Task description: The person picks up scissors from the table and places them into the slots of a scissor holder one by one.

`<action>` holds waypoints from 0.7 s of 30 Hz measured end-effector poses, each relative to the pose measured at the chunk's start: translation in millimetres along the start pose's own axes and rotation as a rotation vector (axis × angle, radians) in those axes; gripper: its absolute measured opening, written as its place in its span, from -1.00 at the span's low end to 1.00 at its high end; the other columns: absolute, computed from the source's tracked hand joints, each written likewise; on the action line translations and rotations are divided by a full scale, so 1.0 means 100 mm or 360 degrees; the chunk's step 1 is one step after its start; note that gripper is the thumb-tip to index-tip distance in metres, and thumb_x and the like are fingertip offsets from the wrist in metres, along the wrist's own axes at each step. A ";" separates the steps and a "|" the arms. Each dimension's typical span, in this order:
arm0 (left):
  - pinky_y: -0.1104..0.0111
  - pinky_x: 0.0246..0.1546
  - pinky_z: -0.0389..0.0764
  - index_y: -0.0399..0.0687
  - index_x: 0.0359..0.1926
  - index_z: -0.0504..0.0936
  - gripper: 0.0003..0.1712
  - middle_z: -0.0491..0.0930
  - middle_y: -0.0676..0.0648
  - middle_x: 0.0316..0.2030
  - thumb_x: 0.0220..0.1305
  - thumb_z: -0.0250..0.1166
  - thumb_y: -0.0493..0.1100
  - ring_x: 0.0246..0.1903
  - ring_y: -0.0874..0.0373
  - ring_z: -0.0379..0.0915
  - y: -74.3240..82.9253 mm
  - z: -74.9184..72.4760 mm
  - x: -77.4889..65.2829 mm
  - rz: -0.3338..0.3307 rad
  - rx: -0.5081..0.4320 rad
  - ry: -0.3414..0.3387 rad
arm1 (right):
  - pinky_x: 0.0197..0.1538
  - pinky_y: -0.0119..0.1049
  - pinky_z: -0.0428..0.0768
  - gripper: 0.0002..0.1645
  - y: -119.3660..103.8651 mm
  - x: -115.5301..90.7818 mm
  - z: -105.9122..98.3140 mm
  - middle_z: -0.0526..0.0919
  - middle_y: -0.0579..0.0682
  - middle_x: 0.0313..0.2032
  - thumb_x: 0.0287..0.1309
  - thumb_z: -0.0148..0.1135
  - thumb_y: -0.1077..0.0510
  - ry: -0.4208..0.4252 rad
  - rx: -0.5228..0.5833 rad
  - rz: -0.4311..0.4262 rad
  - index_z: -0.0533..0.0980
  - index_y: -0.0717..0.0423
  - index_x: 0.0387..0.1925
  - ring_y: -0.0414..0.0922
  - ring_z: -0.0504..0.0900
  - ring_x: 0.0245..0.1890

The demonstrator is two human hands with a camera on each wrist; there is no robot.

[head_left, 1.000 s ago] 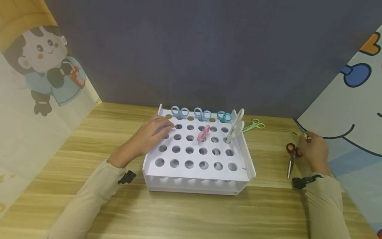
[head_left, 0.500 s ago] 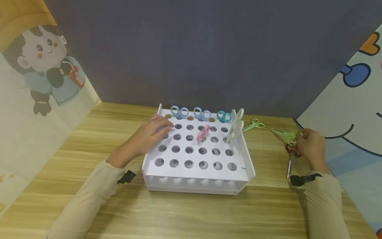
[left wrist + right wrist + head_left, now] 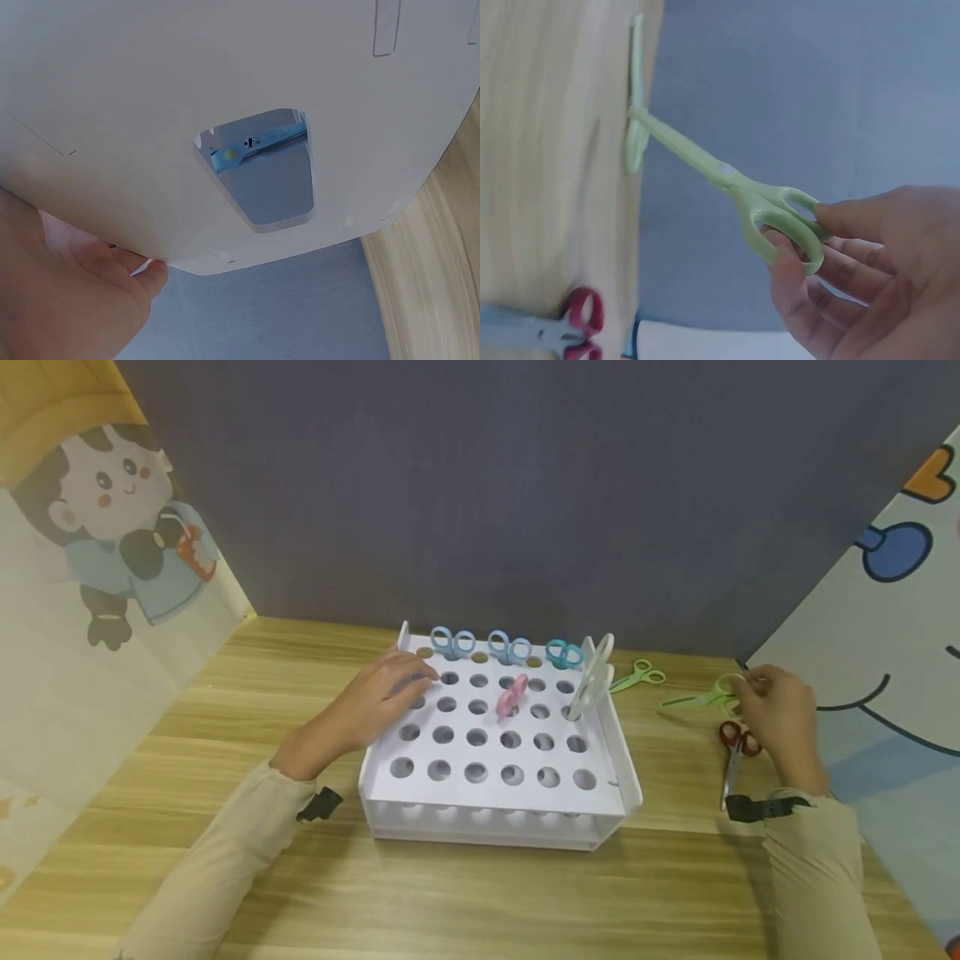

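Observation:
In the head view, my right hand pinches light green scissors by their finger loops. Their closed blades point left, seen up close as green scissors in the right wrist view. My left hand rests over the left edge of a white rack with rows of round holes; its fingers lie on the top board. Blue scissors, a second blue pair and teal scissors stand in the back row. Pink scissors and white scissors stand further forward.
Red-handled scissors lie on the wooden table below my right hand. Another light green pair lies at the rack's back right corner. A dark grey wall rises behind, with printed panels on both sides.
My right hand has picked the light green scissors up from beside the red-handled pair and moved them slightly left, blades now pointing left. My left hand has stayed on the rack.

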State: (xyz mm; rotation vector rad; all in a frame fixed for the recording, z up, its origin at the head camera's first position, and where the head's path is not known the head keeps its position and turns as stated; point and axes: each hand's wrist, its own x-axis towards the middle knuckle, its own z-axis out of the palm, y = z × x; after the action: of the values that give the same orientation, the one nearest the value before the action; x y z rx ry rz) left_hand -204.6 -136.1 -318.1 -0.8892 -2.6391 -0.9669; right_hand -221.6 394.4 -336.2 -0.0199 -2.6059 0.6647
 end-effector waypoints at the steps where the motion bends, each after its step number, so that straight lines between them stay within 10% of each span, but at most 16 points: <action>1: 0.11 0.53 -0.10 -0.16 0.04 0.64 -0.65 0.61 -0.18 0.10 0.50 0.03 -0.09 0.25 -0.08 0.40 0.00 0.00 0.00 0.0001 0.0000 0.0001 | -0.72 -0.52 0.39 -0.60 -0.04 0.00 -0.01 0.67 0.48 -0.28 0.42 0.11 0.14 -0.0001 0.0006 -0.0008 0.51 0.49 -0.05 -0.72 0.32 -0.74; 15: 0.05 0.52 -0.07 -0.19 0.00 0.65 -0.67 0.61 -0.21 0.10 0.48 0.04 -0.12 0.28 -0.14 0.37 -0.01 0.01 0.01 0.0030 -0.0009 0.0028 | -0.63 -0.67 0.47 -0.63 -0.60 -0.02 -0.17 0.69 0.42 -0.28 0.37 0.22 0.09 0.0165 0.0226 -0.0175 0.61 0.35 -0.03 -0.59 0.47 -0.71; 21: 0.06 0.53 -0.07 -0.18 -0.02 0.66 -0.68 0.61 -0.20 0.10 0.47 0.05 -0.12 0.28 -0.13 0.37 -0.01 0.00 0.01 0.0027 -0.0010 0.0026 | -0.55 -0.65 0.54 -0.68 -0.88 -0.10 -0.24 0.65 -0.38 -0.46 0.31 0.29 0.08 0.0220 0.0347 -0.0164 0.66 0.21 -0.04 -0.52 0.55 -0.63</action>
State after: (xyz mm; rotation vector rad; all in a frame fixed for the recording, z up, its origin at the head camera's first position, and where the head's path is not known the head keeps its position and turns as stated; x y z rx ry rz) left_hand -205.9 -136.1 -318.7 -0.8998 -2.6120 -0.9747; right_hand -193.9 325.9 -281.0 0.1302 -2.3725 0.8732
